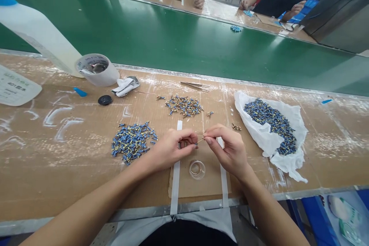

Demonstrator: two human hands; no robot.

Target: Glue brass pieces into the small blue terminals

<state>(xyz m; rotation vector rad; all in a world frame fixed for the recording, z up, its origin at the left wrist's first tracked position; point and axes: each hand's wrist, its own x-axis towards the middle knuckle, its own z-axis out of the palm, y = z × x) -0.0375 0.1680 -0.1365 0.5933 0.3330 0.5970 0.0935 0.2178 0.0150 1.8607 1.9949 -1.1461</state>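
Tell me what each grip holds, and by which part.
Right grip: a thin tan stick, by one end. Left grip: apparently a small blue piece, mostly hidden, so which part cannot be told.

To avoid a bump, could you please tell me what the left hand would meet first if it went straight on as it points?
The left hand would probably meet the thin stick in the right hand first, then that hand's fingers, though depth is unclear.

1. The clear cup (197, 170) stands in my way straight back toward me.
2. A blue pile (134, 142) blocks sideways room beside my left hand (176, 147).
3. Forward, I could pass between the stray bits (210, 114) and the white paper (268, 141).
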